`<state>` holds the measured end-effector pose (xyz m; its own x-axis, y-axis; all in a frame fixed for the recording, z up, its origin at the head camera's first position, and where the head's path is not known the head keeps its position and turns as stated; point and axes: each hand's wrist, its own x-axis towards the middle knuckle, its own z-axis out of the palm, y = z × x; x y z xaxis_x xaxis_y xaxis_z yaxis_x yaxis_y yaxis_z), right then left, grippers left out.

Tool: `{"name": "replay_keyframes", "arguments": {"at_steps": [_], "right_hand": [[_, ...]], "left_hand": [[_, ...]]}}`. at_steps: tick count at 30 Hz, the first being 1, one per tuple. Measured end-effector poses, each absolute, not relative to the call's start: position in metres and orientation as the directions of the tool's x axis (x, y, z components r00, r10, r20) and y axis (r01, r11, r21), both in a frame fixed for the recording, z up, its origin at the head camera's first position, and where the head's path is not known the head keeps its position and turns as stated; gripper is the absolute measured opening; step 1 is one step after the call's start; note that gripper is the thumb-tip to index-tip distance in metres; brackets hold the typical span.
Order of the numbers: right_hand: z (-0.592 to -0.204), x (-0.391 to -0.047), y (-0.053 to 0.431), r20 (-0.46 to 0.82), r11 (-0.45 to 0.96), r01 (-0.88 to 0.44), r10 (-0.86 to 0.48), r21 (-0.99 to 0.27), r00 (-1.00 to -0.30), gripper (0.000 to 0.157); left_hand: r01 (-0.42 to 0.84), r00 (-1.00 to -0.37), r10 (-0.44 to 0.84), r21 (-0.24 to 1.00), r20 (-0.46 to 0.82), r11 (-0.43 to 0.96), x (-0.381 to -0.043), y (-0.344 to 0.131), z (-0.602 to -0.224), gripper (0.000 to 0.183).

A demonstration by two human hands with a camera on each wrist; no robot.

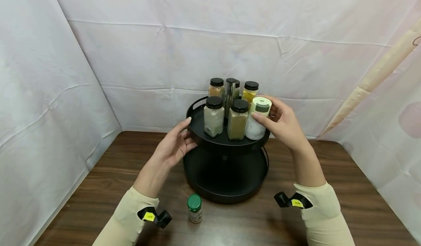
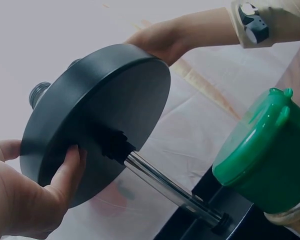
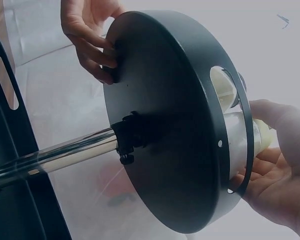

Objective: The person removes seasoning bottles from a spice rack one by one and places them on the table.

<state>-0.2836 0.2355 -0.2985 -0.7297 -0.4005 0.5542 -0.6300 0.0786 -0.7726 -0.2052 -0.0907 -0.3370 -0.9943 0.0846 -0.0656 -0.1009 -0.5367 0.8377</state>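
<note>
Cream sleeves point(image 1: 126, 216) are closest in the head view, then a green-capped jar point(image 1: 194, 209) on the worktop point(image 1: 102, 180), just in front of the lower tray point(image 1: 227, 176). Left hand point(image 1: 171, 147) has the upper tray point(image 1: 220, 143) by its left rim, thumb on the edge, fingers underneath. Right hand point(image 1: 286, 123) is pinching a white bottle point(image 1: 254, 129) at that tray's right edge, just beside the black-capped jars point(image 1: 213, 121); can't tell if its base is fully down. Decent open room between the tiers.

Left wrist cam: green cap up close, chrome post point(image 2: 165, 180) under the tray.

Right wrist cam: bottle showing behind the cut-out handle point(image 3: 249, 132), right fingers curled round it from outside.
</note>
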Motion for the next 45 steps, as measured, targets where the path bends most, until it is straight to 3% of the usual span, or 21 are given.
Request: {"name": "replay_keyframes", "arguments": {"at_steps": [20,33,45], "right_hand": [[-0.2983,-0.2829,0.2374,0.573,0.056,-0.644,-0.401,-0.763,-0.715,0.049],[-0.2974,-0.2814,0.2389,0.57,0.121,-0.66,-0.403,-0.742,-0.716,0.053],[-0.2999,-0.282,0.2391,0.598,0.092,-0.672,-0.379,-0.735,-0.706,0.047]], "left_hand": [[-0.1,-0.994,0.092,0.845,-0.061,-0.525,-0.2044,-0.0914,-0.3333,0.032],[-0.103,-0.993,0.102,0.852,-0.058,-0.513,-0.2049,-0.091,-0.3315,0.033],[-0.104,-0.993,0.101,0.853,-0.061,-0.511,-0.2035,-0.0898,-0.3306,0.032]]}}
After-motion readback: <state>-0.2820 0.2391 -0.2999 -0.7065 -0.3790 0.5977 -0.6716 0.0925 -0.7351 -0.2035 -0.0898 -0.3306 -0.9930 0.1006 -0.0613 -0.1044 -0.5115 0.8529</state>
